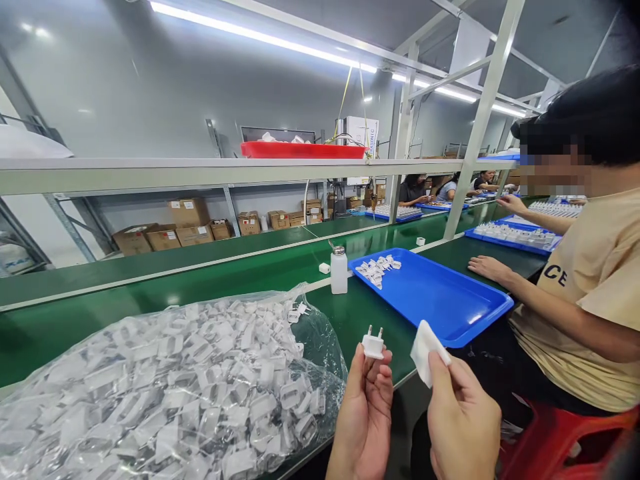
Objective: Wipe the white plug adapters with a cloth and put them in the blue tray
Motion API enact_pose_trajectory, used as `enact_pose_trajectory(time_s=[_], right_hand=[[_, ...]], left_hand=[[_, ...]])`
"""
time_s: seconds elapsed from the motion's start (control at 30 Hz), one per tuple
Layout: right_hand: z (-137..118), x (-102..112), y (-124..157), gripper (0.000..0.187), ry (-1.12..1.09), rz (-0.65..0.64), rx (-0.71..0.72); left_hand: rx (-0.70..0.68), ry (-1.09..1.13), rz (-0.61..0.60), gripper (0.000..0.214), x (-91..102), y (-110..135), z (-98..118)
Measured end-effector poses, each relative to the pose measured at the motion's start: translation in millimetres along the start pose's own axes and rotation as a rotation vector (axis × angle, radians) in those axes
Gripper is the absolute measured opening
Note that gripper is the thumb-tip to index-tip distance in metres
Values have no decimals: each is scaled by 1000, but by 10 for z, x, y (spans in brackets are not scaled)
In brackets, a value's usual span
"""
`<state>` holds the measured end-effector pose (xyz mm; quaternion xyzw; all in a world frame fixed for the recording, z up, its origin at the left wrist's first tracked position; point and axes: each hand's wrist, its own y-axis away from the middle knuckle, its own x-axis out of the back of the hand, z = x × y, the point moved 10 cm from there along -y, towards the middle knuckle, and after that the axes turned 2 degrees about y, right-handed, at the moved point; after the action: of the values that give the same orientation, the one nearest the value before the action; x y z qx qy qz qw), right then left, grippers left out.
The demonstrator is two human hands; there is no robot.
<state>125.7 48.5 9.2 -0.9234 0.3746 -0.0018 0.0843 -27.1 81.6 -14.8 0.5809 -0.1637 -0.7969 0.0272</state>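
Observation:
My left hand (367, 407) grips a white two-pin plug piece (373, 345) between thumb and fingers, its metal pins pointing up. To the right, my right hand (463, 413) pinches a folded white cloth (426, 350), held a little apart from the plug piece. A blue tray (440, 287) lies just beyond both hands, with a cluster of white plug pieces (377, 269) at its far left. On my left, a clear plastic bag (330, 357) spreads over the bench, full of white plug housings (200, 380).
A white pump bottle (339, 272) stands beside the tray. One loose white piece (325, 268) lies on the green bench (240, 270). A co-worker (590, 267) sits close on my right by another loaded tray (515, 237). Overhead, a shelf (200, 175) carries a red tray (303, 151).

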Motion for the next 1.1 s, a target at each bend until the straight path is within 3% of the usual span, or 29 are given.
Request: enact_pose_trajectory(time_s=[0.1, 0.23, 0.4, 0.5, 0.6, 0.67, 0.73, 0.83, 0.9, 0.97, 1.03, 1.1], right_hand=[[-87, -109, 42, 42, -26, -102, 67], [27, -432, 192, 44, -273, -355, -118], [81, -543, 260, 44, -367, -472, -251], [85, -543, 240, 45, -453, -511, -357], [124, -404, 117, 43, -524, -382, -398], [95, -157, -18, 41, -403, -180, -261], [-37, 92, -79, 40, -112, 4, -60], [-355, 213, -40, 44, 301, 132, 256], [-460, 209, -17, 45, 426, 148, 379], [-383, 196, -75, 42, 527, 109, 335], [-220, 204, -148, 41, 572, 53, 203], [-161, 204, -161, 41, 466, 17, 143]], left_hand=[[-259, -270, -83, 20, -69, 3, 172], [-583, -628, -102, 36, -70, 35, 322], [-759, -819, -26, 35, -30, 53, 472], [-656, -676, -7, 32, -8, 9, 515], [-330, -328, -22, 17, 35, -92, 358], [-113, -96, 0, 14, 48, -107, 198], [8, 31, 17, 26, 26, -86, 94], [32, 33, 16, 31, -8, -62, 43], [-20, -33, 32, 22, 15, -54, 57], [-101, -128, 25, 11, 30, -42, 98], [-184, -240, -41, 17, -22, -21, 139], [-235, -332, -120, 25, -97, 8, 147]])
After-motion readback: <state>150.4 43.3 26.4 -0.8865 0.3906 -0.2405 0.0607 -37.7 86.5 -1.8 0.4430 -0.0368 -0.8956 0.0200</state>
